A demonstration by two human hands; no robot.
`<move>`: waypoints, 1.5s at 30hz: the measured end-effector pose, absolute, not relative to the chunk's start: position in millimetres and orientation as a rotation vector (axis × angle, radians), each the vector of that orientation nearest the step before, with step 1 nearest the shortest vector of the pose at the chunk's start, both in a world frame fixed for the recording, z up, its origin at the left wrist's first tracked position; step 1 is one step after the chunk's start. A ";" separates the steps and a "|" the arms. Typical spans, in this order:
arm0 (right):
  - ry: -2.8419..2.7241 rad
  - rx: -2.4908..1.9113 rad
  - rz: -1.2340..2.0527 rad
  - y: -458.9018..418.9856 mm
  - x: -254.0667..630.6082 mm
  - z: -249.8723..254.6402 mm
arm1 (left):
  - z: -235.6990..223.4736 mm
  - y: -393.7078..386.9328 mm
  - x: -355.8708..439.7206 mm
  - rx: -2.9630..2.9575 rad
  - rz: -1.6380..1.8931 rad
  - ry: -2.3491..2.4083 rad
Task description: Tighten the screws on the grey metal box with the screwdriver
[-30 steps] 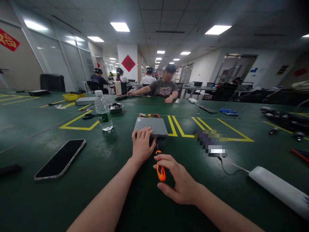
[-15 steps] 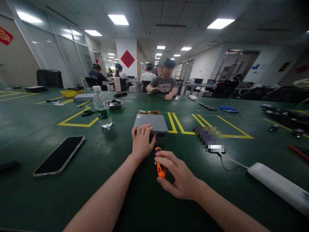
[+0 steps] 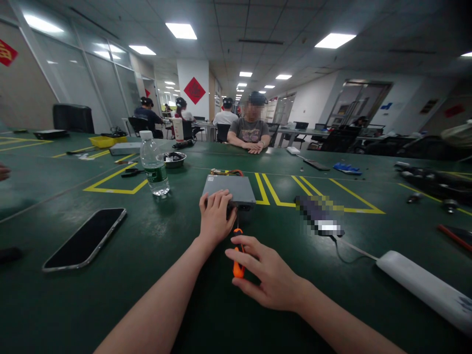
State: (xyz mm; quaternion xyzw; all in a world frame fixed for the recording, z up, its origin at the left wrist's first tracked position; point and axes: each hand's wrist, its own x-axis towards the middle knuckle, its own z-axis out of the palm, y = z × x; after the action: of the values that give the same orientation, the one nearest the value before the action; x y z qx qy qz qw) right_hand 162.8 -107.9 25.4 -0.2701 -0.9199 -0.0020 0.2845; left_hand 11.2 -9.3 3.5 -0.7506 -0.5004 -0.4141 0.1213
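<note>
A flat grey metal box [image 3: 232, 189] lies on the green table [image 3: 155, 246] in front of me, with coloured wires [image 3: 225, 172] at its far end. My left hand [image 3: 214, 216] rests on the box's near left corner, fingers curled over its edge. My right hand [image 3: 267, 273] grips an orange-handled screwdriver [image 3: 238, 255] between thumb and fingers. The screwdriver's tip points at the near face of the box, just right of my left hand.
A black phone [image 3: 86, 237] lies at the left, a water bottle [image 3: 154, 164] behind it. A white power strip [image 3: 420, 287] with a cable sits at the right. A metal bowl [image 3: 173, 158], tools and yellow floor-tape lines lie further back. A person [image 3: 250, 130] sits across the table.
My right hand and the screwdriver have shifted slightly left and nearer to me, fingers turning round the handle. My left hand stays on the box. The person opposite drew both arms together.
</note>
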 end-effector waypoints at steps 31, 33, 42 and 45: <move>-2.247 -0.683 -0.322 -97.0 167.5 14.7 | 3.6 -9.3 11.4 -2.185 -1.210 -1.476; -2.193 -0.678 -0.354 -94.1 169.4 12.6 | 3.8 -9.6 11.5 -2.185 -1.205 -1.475; -2.370 -0.759 -0.520 -101.9 172.7 17.6 | 2.2 -8.1 11.9 -2.174 -1.199 -1.476; -2.211 -0.737 -0.627 -95.9 174.1 18.5 | 2.3 -8.3 12.1 -2.174 -1.200 -1.474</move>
State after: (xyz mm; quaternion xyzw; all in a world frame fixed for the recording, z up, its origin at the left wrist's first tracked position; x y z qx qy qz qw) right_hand 174.1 -95.9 18.5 -0.2854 -0.8560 -0.2429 0.3561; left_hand 12.1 -8.3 2.3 -0.7467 -0.5064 -0.4123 0.1263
